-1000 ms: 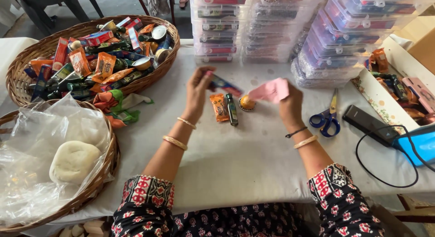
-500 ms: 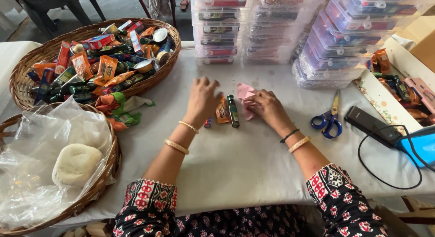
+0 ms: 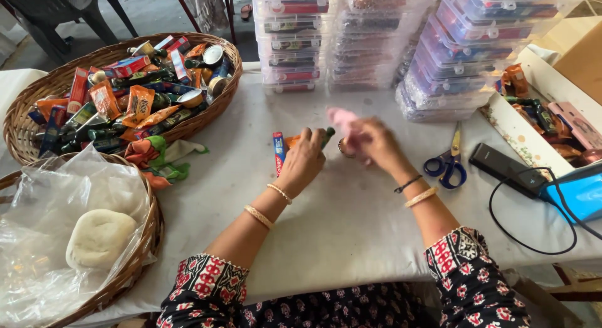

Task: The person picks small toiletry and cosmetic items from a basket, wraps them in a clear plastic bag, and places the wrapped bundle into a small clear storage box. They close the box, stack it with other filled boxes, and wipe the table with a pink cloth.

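My left hand (image 3: 305,160) rests on the white table (image 3: 351,234), fingers over an orange sachet (image 3: 292,140) and a small dark green bottle (image 3: 328,135). A small red and blue tube box (image 3: 278,152) lies just left of that hand. My right hand (image 3: 374,143) grips a pink cloth pouch (image 3: 344,120), blurred, and a small round gold tin (image 3: 344,148) sits against it. Both hands are close together at the table's middle.
A wicker basket (image 3: 219,99) of sachets, boxes and tins stands far left. A second basket (image 3: 135,268) holds clear plastic and a white round lump. Stacked clear boxes (image 3: 464,39) line the back. Blue-handled scissors (image 3: 446,165), a black device (image 3: 505,169) with cable and a cardboard tray (image 3: 520,130) lie right.
Both hands came down from a raised position to the small items on the table. The pink pouch dropped with my right hand, and my left hand shifted onto the sachet and bottle.
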